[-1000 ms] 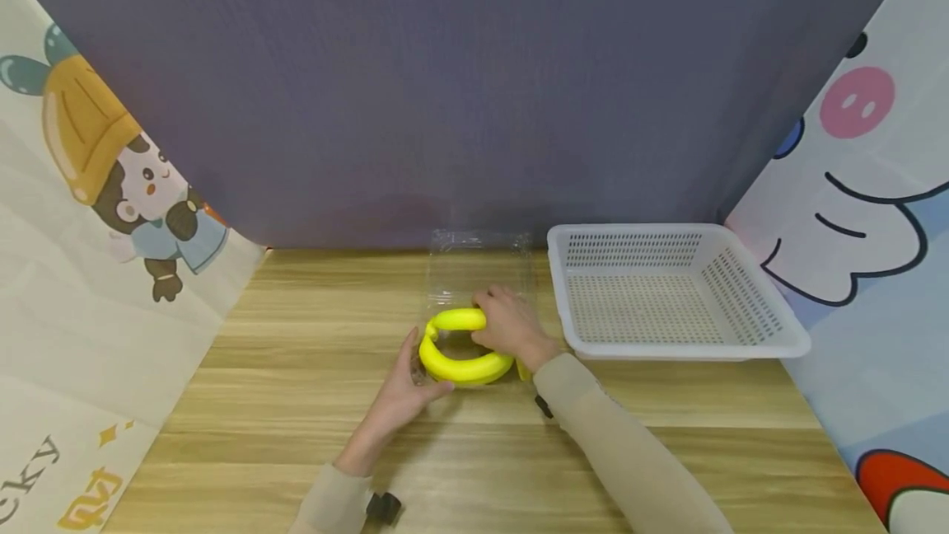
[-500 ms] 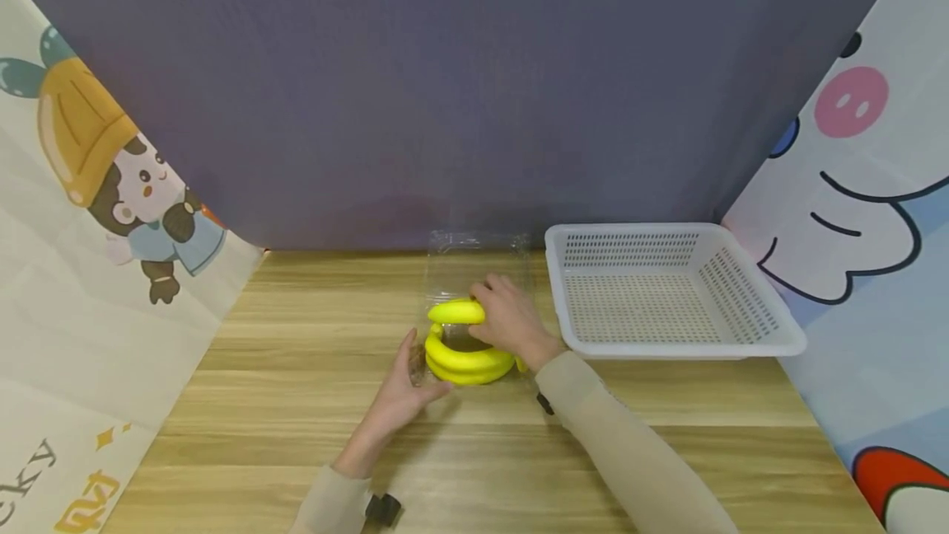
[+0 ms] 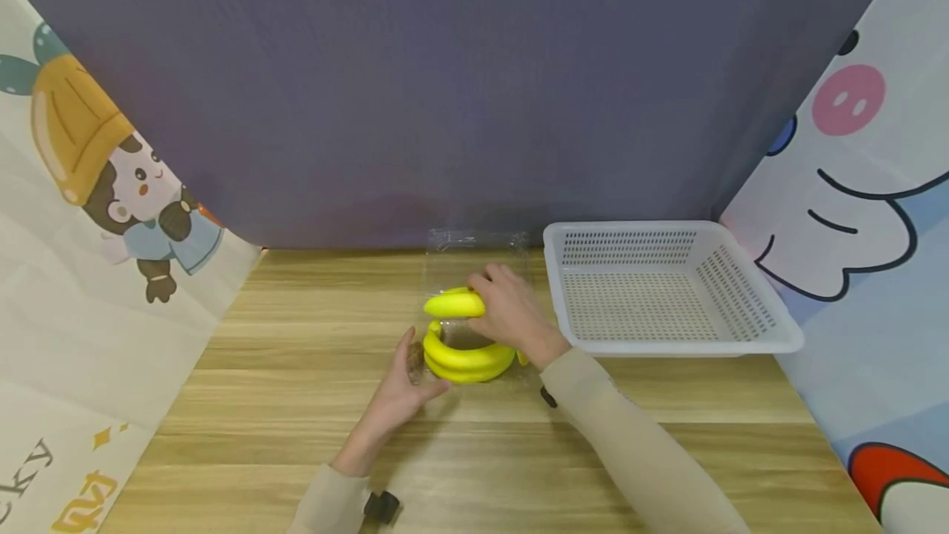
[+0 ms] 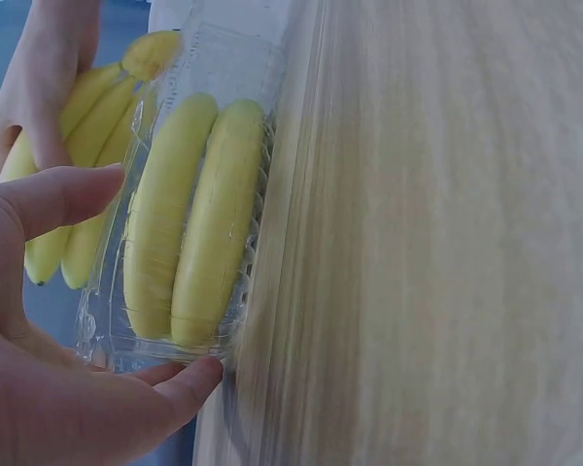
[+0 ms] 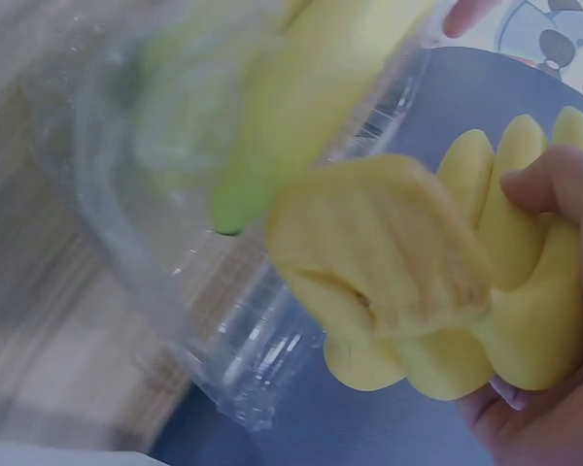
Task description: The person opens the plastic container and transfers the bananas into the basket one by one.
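My right hand (image 3: 511, 307) holds a bunch of yellow bananas (image 3: 452, 303) over a clear plastic clamshell box (image 4: 238, 63). In the right wrist view the bunch's thick stem end (image 5: 389, 252) faces the camera, thumb across the fruit. More bananas (image 3: 470, 363) lie inside the box; two show through its side wall in the left wrist view. The box's lid (image 3: 474, 258) is folded back toward the dark backdrop. At the box's near left corner is my left hand (image 3: 400, 390), thumb and fingers spread, with fingertips (image 4: 206, 371) at the box's end.
A white perforated plastic basket (image 3: 682, 348) stands to the right of the box on the wooden table (image 3: 296, 427). A dark panel (image 3: 474, 89) rises behind the table, and printed sheets with cartoon figures flank both sides.
The right hand has lifted the upper banana bunch up and away from the bananas in the box, widening the gap between them. The left hand stays at the box's corner.
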{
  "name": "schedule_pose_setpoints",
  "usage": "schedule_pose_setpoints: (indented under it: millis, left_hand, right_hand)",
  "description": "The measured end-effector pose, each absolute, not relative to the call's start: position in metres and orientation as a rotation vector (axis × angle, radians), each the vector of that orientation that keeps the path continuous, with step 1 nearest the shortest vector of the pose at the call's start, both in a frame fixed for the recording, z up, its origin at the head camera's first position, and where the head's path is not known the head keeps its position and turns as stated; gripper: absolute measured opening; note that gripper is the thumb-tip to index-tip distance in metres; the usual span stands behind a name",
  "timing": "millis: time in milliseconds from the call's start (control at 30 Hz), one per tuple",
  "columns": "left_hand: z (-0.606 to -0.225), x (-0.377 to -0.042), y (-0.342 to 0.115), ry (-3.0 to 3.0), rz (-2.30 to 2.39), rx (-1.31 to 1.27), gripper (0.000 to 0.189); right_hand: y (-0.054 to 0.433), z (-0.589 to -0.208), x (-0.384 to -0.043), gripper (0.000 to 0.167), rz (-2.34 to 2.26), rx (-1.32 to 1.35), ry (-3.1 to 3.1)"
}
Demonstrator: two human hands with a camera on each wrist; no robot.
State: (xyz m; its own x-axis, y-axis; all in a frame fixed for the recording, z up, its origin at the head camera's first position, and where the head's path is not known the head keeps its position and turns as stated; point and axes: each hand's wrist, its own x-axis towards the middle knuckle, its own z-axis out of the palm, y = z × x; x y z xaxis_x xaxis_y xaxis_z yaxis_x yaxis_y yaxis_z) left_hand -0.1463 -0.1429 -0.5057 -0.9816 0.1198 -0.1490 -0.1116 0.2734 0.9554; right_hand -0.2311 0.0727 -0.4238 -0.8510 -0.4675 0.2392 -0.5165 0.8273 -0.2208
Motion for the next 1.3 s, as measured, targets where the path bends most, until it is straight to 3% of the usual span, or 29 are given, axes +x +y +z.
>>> schedule_pose_setpoints:
  millis: [1300]
  left_hand:
    - [-0.505,-0.147,-0.143,2.385,1.759,0.004,0.112]
  right_hand:
    - [0.090,-0.391,-0.210,0.047,0.356,0.833,-2.712]
